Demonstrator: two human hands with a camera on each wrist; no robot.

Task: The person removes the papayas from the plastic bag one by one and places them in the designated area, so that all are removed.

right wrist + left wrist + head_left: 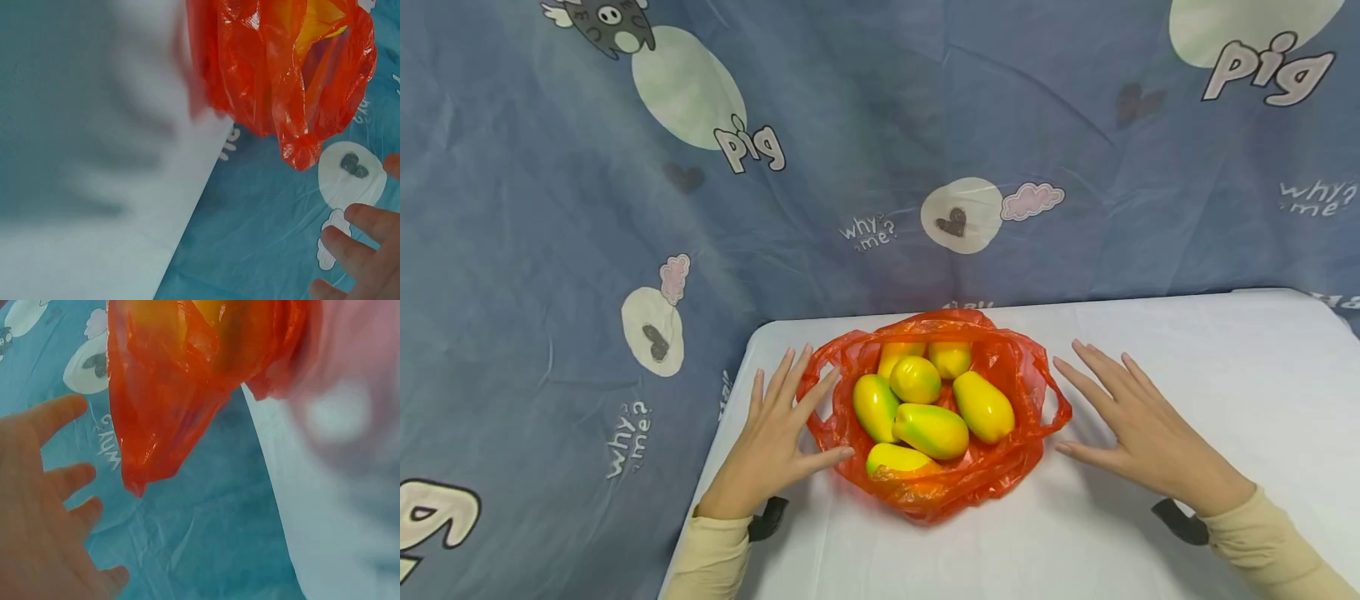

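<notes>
We are taking the red plastic bag (970,483) as landmark: it is resting on the white table (1225,375), between the person's two hands.

Progress: at least seven yellow-green fruits (915,379), mango-like in shape, are lying inside the bag, and we are seeing none outside it. Loading, we are judging, is looking complete — though we are not managing to count whatever the bag's front fold may be hiding. The handles are sitting loose and unknotted, so any gathering or lifting of them is remaining undone.

Orientation: the bag's mouth is gaping upward, and its long axis is running sideways, the left handle (829,429) pointing left and the right handle (1063,410) pointing right. Within the bag, the front-middle fruit (931,431) is lying nearly sideways, slimmer end leftward; the right-hand fruit (983,407) is slanting from back-left to front-right; the left-hand fruit (875,407) is running roughly back to front.

Grips: the left grip (772,446) is hovering just beside the bag's left side, fingers spread wide — the left wrist view is showing a gap. The right grip (1150,429) is hovering near the bag's right side, equally wide, apart from it. Neither is holding anything.
</notes>
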